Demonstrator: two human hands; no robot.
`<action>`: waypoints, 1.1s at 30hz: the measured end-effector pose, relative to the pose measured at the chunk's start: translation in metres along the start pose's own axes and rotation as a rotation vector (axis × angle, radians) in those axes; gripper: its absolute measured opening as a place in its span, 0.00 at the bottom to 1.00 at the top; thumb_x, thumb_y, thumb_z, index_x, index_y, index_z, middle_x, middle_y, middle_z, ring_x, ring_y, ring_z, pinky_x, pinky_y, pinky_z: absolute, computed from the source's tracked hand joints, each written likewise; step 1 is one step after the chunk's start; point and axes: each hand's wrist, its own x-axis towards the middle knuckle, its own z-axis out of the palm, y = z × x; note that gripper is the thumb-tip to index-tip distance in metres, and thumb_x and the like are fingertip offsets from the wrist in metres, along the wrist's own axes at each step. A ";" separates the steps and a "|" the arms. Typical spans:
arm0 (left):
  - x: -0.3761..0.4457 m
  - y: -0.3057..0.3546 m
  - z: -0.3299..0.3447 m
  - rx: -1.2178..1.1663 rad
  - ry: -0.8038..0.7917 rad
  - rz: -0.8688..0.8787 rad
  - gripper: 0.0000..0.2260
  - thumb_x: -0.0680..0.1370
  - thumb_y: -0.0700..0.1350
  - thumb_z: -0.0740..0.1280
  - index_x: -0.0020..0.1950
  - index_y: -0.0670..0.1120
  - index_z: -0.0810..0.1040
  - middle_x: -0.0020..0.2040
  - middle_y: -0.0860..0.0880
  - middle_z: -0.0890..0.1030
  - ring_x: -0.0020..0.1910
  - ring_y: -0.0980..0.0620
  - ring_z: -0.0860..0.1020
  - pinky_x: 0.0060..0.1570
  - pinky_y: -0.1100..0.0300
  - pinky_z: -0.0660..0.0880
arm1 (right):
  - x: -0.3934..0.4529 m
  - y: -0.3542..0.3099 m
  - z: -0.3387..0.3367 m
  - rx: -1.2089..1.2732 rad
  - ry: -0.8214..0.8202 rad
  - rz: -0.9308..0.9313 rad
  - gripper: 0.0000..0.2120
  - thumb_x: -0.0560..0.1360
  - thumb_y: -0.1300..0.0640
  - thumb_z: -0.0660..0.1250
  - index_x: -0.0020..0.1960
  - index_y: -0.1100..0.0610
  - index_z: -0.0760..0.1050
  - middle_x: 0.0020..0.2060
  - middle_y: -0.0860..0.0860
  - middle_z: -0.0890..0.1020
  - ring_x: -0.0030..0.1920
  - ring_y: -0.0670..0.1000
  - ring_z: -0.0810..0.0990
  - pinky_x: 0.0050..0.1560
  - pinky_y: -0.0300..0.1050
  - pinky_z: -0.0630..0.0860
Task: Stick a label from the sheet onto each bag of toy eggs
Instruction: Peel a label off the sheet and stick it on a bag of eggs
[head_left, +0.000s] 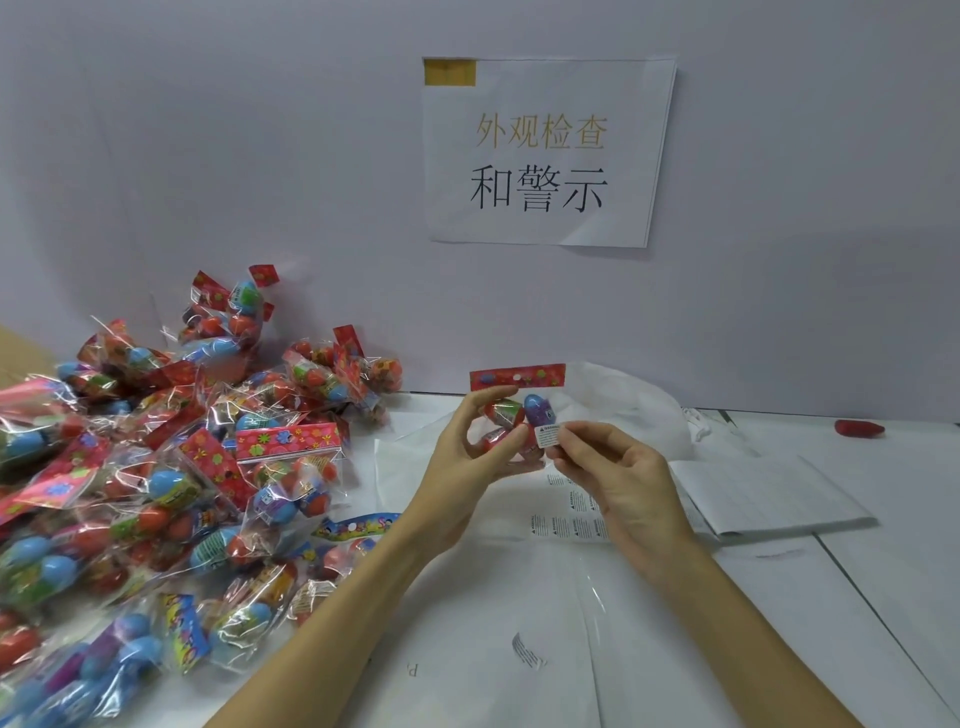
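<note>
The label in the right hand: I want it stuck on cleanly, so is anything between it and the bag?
Nothing visible. The right hand pinches the label right at the bag, which the left hand holds up.

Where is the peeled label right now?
Centre of the head view: the label is pinched in the right hand, against the bag held by the left hand.

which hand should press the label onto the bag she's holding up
Right. The right hand already pinches the label against the front of the bag, while the left hand has its grip on the bag, steadying it above the sheet.
</note>
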 end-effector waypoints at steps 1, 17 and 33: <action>-0.001 0.000 0.000 -0.005 0.011 -0.001 0.19 0.80 0.43 0.74 0.69 0.53 0.77 0.62 0.48 0.84 0.58 0.40 0.85 0.53 0.49 0.84 | 0.000 -0.001 0.000 -0.023 0.010 -0.002 0.10 0.67 0.57 0.79 0.47 0.58 0.88 0.46 0.60 0.88 0.46 0.54 0.88 0.48 0.38 0.83; 0.000 -0.002 -0.001 -0.040 0.090 -0.032 0.15 0.82 0.39 0.71 0.67 0.48 0.79 0.59 0.47 0.85 0.55 0.39 0.86 0.52 0.49 0.84 | -0.002 0.009 0.005 -0.046 0.044 0.061 0.02 0.74 0.59 0.76 0.46 0.55 0.88 0.44 0.51 0.88 0.45 0.46 0.85 0.49 0.37 0.82; -0.003 0.001 0.003 -0.069 0.029 -0.013 0.18 0.79 0.42 0.75 0.68 0.49 0.79 0.63 0.45 0.83 0.59 0.38 0.85 0.57 0.48 0.83 | 0.001 0.014 0.002 -0.122 0.098 0.037 0.02 0.76 0.59 0.76 0.47 0.55 0.88 0.46 0.52 0.88 0.45 0.46 0.84 0.50 0.38 0.81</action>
